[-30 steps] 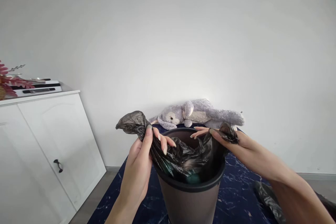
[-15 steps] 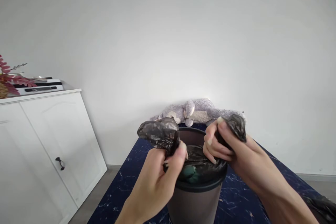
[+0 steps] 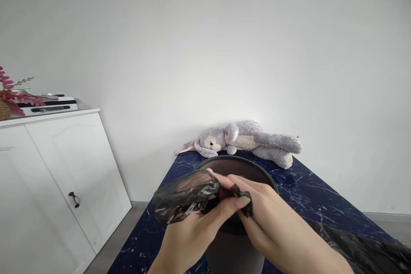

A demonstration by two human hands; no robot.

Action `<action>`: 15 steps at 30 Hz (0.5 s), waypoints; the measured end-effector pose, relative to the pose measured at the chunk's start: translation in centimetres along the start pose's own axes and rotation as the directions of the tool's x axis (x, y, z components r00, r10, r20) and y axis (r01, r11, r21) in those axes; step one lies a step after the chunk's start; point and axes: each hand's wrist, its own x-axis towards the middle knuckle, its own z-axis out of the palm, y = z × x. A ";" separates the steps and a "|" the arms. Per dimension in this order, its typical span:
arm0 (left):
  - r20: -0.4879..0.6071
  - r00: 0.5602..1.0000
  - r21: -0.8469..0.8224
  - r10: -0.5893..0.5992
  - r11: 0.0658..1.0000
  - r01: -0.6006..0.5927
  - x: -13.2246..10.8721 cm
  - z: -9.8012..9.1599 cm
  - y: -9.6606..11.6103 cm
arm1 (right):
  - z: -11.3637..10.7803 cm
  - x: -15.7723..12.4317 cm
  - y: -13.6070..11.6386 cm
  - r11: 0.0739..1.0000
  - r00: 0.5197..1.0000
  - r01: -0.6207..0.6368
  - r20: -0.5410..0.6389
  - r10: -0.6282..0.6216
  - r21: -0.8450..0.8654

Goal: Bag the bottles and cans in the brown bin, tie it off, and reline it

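Observation:
My left hand (image 3: 195, 231) is closed on a gathered part of a thin black trash bag (image 3: 184, 197), whose loose end puffs out to the left over the fingers. Close against it, my right hand (image 3: 269, 218) is also closed on the bag, and a crumpled tip sticks out by the left thumb. Both hands meet above the front rim of a dark grey-brown trash can (image 3: 237, 250). They hide most of the can's opening and what lies inside it.
A grey plush rabbit (image 3: 244, 137) lies along the back of the dark blue marbled table (image 3: 154, 222), against the wall. More black plastic (image 3: 362, 248) lies at the right. A white cabinet (image 3: 70, 171) stands at the left, with red leaves (image 3: 28, 99) on top.
My hands were apart, each gripping a bunch of the bag. Now the right hand has moved left to meet the left hand, bringing the two bunches together and covering the can's contents.

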 end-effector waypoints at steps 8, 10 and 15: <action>-0.170 0.985 -0.076 -0.028 0.997 0.015 0.5 -0.3 -1.2 | -1.1 -0.7 0.7 0.994 0.994 -0.107 -0.010 0.107 0.016; -0.200 0.979 -0.143 -0.051 0.989 0.022 0.5 -0.4 -1.5 | -1.6 -0.8 0.9 0.987 0.987 -0.158 -0.014 0.159 0.020; -0.221 0.972 -0.164 -0.083 0.985 0.047 0.5 -0.5 -1.6 | -2.4 -0.4 1.2 0.984 0.975 -0.161 0.166 0.147 0.073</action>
